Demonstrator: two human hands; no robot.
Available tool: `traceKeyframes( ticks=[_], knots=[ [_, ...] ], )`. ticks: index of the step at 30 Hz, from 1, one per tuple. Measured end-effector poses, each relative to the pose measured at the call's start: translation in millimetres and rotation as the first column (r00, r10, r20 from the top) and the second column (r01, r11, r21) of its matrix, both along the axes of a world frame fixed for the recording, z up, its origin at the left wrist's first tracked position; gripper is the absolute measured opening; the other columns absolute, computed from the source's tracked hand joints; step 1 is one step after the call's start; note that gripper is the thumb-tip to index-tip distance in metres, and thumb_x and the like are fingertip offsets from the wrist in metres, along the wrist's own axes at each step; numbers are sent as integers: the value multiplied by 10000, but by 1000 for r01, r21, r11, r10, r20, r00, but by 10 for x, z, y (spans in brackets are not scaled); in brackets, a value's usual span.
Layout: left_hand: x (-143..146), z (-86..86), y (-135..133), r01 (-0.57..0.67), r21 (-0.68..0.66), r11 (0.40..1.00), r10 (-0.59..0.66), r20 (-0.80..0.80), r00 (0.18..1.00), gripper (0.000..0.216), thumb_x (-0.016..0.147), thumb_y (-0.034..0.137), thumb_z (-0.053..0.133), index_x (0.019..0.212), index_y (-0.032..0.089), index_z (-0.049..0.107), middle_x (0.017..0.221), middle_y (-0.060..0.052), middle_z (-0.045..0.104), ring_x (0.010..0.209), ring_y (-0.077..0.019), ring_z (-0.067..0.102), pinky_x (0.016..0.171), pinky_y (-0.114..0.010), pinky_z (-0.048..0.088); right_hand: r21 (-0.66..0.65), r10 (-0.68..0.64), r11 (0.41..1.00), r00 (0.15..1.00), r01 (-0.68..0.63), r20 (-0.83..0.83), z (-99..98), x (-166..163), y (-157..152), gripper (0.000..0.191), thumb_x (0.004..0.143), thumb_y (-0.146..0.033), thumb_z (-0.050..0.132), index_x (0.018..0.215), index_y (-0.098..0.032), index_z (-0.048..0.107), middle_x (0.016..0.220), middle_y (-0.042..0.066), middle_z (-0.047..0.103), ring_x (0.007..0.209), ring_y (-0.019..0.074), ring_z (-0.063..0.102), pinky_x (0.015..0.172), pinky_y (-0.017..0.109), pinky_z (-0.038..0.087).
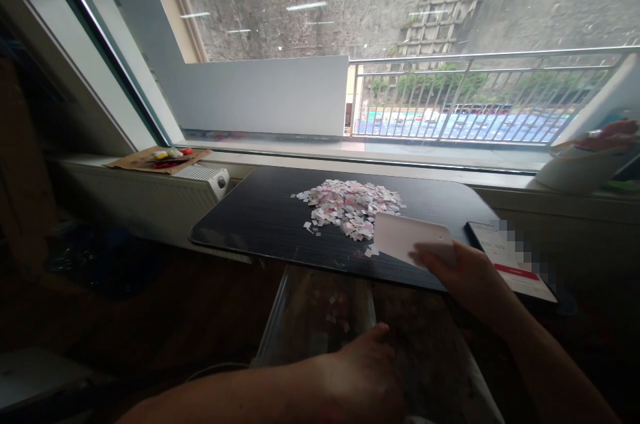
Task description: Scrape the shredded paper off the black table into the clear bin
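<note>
A heap of small pink and white paper scraps (350, 206) lies on a black table (260, 224) by the window. My right hand (463, 274) grips a flat white scraper card (407, 237) that touches the heap's near right side. Below the table's front edge, my left hand (365, 371) is closed on the rim of a clear plastic bag or bin (313, 311), which holds a few scraps.
A phone (510, 261) lies on the table's right side, close to my right wrist. A white heater (205, 176) and a cardboard piece with coloured items (160, 159) sit at the left. A white pot (575, 167) stands on the sill at right.
</note>
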State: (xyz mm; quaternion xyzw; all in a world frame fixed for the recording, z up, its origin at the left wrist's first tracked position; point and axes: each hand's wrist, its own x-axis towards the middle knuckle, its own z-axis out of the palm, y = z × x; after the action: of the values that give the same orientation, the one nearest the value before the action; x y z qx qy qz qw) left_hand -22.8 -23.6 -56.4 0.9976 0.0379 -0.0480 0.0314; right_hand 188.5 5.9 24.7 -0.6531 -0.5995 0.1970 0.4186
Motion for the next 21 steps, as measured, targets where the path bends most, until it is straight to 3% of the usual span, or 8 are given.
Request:
traceKeyframes(
  ticks=[11, 17, 21],
  knots=[
    [11, 110, -16, 4, 8, 1000, -4, -36, 999, 201, 826, 320, 734, 657, 212, 717, 693, -14, 698, 779, -219, 629, 1123, -551, 349, -29, 7, 1000, 999, -8, -51, 79, -94, -132, 295, 742, -455, 678, 826, -194, 785, 787, 48, 805, 787, 276, 742, 691, 332, 555],
    [14, 92, 3, 11, -35, 999, -13, -52, 999, 151, 826, 318, 727, 717, 216, 746, 750, -19, 722, 812, -236, 635, 1131, -575, 329, -47, 22, 999, 998, -25, -63, 71, -135, -128, 267, 741, -432, 679, 812, -198, 785, 766, 37, 801, 748, 267, 735, 675, 337, 550],
    [22, 71, -10, -3, -12, 1000, 2, -39, 999, 188, 813, 295, 728, 650, 203, 715, 672, -24, 691, 757, -217, 610, 1111, -535, 349, -31, 11, 999, 996, -14, -90, 53, -186, -127, 289, 746, -444, 680, 834, -189, 786, 797, 53, 807, 782, 282, 740, 697, 355, 554]
  ],
)
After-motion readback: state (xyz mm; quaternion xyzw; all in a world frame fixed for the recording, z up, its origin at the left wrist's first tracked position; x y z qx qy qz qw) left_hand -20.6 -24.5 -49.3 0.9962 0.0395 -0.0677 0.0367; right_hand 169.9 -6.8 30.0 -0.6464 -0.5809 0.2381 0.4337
